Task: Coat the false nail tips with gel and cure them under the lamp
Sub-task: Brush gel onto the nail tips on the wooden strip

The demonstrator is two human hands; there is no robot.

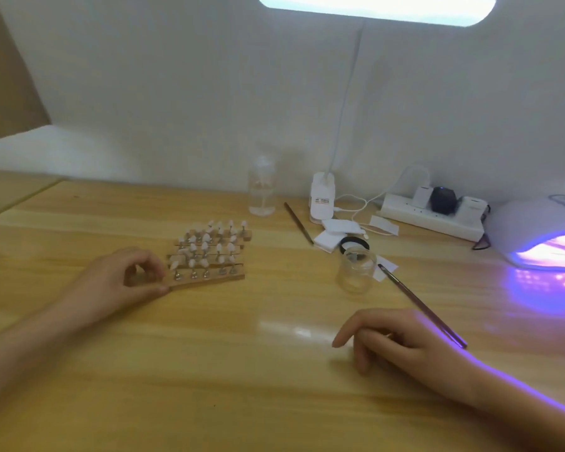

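Note:
Several wooden strips [209, 276] stand in rows on the table, each carrying white false nail tips [205, 238] on small metal holders. My left hand [124, 278] pinches the left end of the nearest strip between thumb and fingers. My right hand [402, 340] rests on the table and holds a thin gel brush [418, 301], whose bristle end points up toward a small clear glass jar [356, 269]. The white curing lamp [548, 236] sits at the right edge, glowing purple inside.
A clear plastic bottle [261, 187] stands behind the strips. A second brush [298, 223], white pads [331, 238], a black jar lid [354, 243], a desk lamp base [322, 199] and a white power strip [431, 216] lie along the wall.

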